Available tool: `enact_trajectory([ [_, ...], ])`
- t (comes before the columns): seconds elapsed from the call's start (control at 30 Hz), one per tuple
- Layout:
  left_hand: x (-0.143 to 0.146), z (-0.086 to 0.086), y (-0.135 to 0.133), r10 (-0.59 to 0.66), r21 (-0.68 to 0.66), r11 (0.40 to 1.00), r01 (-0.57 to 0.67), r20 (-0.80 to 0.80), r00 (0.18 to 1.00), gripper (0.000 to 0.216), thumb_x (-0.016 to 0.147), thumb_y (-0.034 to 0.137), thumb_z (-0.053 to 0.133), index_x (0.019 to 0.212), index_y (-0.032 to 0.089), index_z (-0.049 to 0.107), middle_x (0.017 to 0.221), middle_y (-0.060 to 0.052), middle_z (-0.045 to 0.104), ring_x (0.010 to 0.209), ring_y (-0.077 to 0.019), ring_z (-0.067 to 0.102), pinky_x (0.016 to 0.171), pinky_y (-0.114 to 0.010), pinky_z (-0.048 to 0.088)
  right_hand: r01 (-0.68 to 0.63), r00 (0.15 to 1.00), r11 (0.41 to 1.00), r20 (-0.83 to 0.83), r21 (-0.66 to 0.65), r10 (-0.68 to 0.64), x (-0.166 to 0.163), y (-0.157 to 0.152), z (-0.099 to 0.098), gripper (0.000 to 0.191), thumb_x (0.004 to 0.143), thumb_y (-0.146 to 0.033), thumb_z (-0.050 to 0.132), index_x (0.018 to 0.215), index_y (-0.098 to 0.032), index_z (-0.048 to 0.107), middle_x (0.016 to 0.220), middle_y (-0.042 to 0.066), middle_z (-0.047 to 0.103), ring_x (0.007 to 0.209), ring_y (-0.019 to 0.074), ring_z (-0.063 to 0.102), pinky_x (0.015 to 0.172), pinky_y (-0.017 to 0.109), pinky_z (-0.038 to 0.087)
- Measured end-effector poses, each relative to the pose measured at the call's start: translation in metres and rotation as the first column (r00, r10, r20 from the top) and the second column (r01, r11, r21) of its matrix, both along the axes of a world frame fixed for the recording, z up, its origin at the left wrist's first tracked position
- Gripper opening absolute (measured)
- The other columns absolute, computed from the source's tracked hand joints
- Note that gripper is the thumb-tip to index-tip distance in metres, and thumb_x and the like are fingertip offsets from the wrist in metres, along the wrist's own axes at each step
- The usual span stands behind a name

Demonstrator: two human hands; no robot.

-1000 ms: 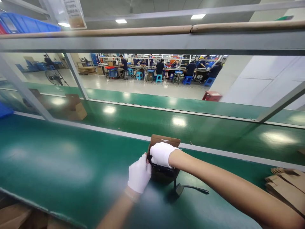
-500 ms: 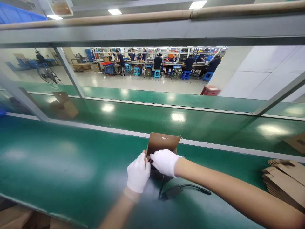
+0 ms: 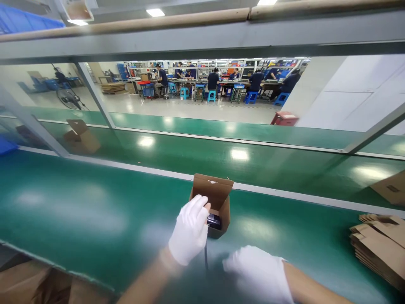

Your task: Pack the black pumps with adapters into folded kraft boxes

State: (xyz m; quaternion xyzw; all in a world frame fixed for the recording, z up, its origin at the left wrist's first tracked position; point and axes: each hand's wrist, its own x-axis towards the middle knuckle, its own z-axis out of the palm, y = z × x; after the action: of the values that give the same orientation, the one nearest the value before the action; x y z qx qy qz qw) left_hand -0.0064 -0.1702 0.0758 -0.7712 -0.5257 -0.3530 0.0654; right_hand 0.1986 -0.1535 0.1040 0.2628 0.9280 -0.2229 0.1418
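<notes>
An open brown cardboard box (image 3: 225,213) stands on the green surface with its lid flap raised. Inside lies a glossy black device (image 3: 214,220), partly covered by my left hand. My left hand (image 3: 191,228), in a white glove with bare fingertips, closes over the box's left side, thumb beside the device. A thin black cable (image 3: 206,255) hangs down in front of the box. My right hand (image 3: 253,270), gloved too, is low and right of the box, smeared by motion. Its fingers and anything under them cannot be made out.
Flattened cardboard boxes (image 3: 379,245) are stacked at the right. Brown cardboard (image 3: 28,283) shows at the lower left. Behind the white ledge (image 3: 284,194) a clear panel in a metal frame (image 3: 95,97) stands before me. Several people sit at benches far beyond.
My right hand has left the box and moved down to the right, where the black adapter with its cable lay; that adapter is now out of sight. My left hand has shifted over the box opening.
</notes>
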Motion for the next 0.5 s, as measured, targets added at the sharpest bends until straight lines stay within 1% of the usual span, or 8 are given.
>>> enact_trajectory([
  [0.03,0.001,0.003,0.002,-0.027,-0.049,0.998,0.026,-0.024,0.999,0.046,0.079,0.006,0.038,0.123,0.014,0.047,0.130,-0.014,0.053,0.125,-0.0289,0.046,0.098,-0.047,0.047,0.013,0.995,0.984,-0.092,-0.178,-0.029,0.006,0.000,0.016,0.013,0.072,-0.022,0.056,0.079,-0.022,0.067,0.069,-0.001,0.066,0.061,0.0159,0.059,0.053,0.024,0.037],
  [0.1,0.003,0.009,0.006,-0.058,-0.124,0.991,0.055,-0.020,0.998,0.042,0.082,0.009,0.036,0.122,0.012,0.048,0.128,-0.014,0.055,0.122,-0.0283,0.049,0.097,-0.045,0.047,0.051,0.964,0.867,-0.204,-0.496,-0.173,0.016,0.000,0.049,0.011,0.073,-0.026,0.058,0.076,-0.020,0.067,0.065,-0.002,0.062,0.059,0.0123,0.054,0.055,0.022,0.038],
  [0.2,0.008,0.014,0.013,-0.072,-0.224,0.971,0.077,0.032,0.997,0.040,0.088,0.014,0.032,0.125,0.010,0.046,0.114,-0.015,0.062,0.110,-0.0251,0.057,0.092,-0.041,0.050,0.118,0.901,0.660,-0.199,-0.742,-0.385,0.019,0.006,0.082,0.022,0.078,-0.036,0.057,0.084,-0.016,0.065,0.068,-0.001,0.059,0.053,0.0097,0.049,0.050,0.021,0.040],
  [0.27,0.011,0.012,0.017,-0.046,-0.312,0.948,0.058,0.045,0.998,0.037,0.089,0.017,0.032,0.122,0.011,0.048,0.104,-0.013,0.065,0.100,-0.0232,0.061,0.088,-0.040,0.051,0.152,0.780,0.594,-0.273,-0.790,-0.563,0.013,0.016,0.085,0.032,0.082,-0.044,0.055,0.090,-0.014,0.061,0.073,0.001,0.058,0.051,0.0077,0.046,0.047,0.019,0.037],
  [0.37,0.016,0.007,0.020,0.006,-0.419,0.908,-0.006,0.000,1.000,0.031,0.089,0.024,0.038,0.114,0.014,0.052,0.107,-0.012,0.063,0.100,-0.0250,0.059,0.087,-0.041,0.051,0.224,0.346,0.530,-0.442,-0.818,-0.828,-0.003,0.036,0.070,0.036,0.082,-0.047,0.058,0.094,-0.013,0.057,0.073,0.001,0.057,0.050,0.0053,0.041,0.047,0.018,0.035],
  [0.43,0.018,0.004,0.019,0.029,-0.459,0.888,-0.033,-0.016,0.999,0.029,0.087,0.033,0.046,0.109,0.017,0.054,0.109,-0.011,0.062,0.102,-0.0268,0.058,0.086,-0.043,0.050,0.355,0.134,0.549,-0.540,-0.757,-0.831,-0.013,0.048,0.055,0.038,0.083,-0.048,0.056,0.100,-0.014,0.056,0.074,0.000,0.057,0.053,0.0074,0.045,0.053,0.021,0.041],
  [0.47,0.018,0.003,0.019,0.036,-0.477,0.878,-0.036,-0.009,0.999,0.029,0.085,0.038,0.049,0.105,0.018,0.055,0.107,-0.010,0.063,0.100,-0.0267,0.058,0.085,-0.042,0.051,0.460,0.109,0.570,-0.593,-0.681,-0.798,-0.017,0.052,0.048,0.038,0.084,-0.047,0.055,0.104,-0.014,0.056,0.074,0.001,0.059,0.056,0.0096,0.050,0.057,0.023,0.044],
  [0.5,0.019,0.003,0.019,0.032,-0.497,0.868,-0.028,0.001,0.999,0.028,0.084,0.041,0.052,0.101,0.019,0.056,0.102,-0.008,0.064,0.096,-0.0260,0.059,0.084,-0.041,0.051,0.577,0.152,0.601,-0.650,-0.553,-0.745,-0.020,0.055,0.042,0.037,0.086,-0.044,0.054,0.108,-0.015,0.055,0.076,0.002,0.061,0.061,0.0123,0.055,0.062,0.025,0.046],
])
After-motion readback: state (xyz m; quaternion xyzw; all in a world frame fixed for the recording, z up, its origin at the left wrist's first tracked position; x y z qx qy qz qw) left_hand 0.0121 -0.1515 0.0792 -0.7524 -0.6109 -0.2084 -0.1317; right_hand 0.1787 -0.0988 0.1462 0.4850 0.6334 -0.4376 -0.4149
